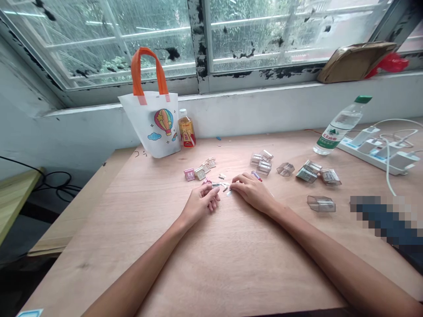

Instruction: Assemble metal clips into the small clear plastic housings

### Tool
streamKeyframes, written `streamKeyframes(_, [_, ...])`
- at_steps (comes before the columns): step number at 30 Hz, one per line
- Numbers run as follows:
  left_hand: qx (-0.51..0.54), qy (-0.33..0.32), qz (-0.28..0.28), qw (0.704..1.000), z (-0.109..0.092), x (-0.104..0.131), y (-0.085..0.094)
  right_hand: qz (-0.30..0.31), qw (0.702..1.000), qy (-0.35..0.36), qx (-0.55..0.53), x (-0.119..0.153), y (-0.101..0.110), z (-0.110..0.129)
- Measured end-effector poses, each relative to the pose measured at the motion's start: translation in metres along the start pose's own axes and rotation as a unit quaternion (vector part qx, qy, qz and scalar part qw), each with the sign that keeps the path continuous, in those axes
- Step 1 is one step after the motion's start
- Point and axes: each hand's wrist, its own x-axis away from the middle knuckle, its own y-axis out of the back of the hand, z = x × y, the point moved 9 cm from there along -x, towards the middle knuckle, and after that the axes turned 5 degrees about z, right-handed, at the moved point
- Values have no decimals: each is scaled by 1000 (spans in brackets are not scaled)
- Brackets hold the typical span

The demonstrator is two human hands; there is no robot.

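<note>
My left hand [200, 200] is closed, its fingers pinched round a small pink plastic sharpener body [206, 181] that is partly hidden by them. A small metal piece [216, 185] shows at its fingertips. My right hand [251, 190] rests on the table with its fingertips down at a little pile of small metal pieces [225, 185]; whether it grips one is hidden. Just behind that hand lies a thin red and purple stick-like tool [257, 176]. Several pink and pale plastic sharpener bodies [200, 172] stand beyond my left hand.
Clear grey plastic cases [263, 167] lie in groups at the right, with a single one [321, 204] nearer. Behind stand a white bag [139, 119], a tea bottle [187, 130] and a water bottle [340, 125]. A power strip [373, 155] with cables lies far right.
</note>
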Motion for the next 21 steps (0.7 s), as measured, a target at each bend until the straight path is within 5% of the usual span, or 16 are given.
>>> streamKeyframes(8, [-5, -1, 5, 1000, 1, 0, -1, -39, 981, -58, -178, 2, 0, -18])
streamKeyframes(15, [-4, -11, 18, 1000, 0, 1, -4, -48, 887, -153, -433, 4, -4, -20])
streamKeyframes(21, [-5, -20, 56, 998, 1, 1, -10, -35, 852, -175, -491, 5, -6, -13])
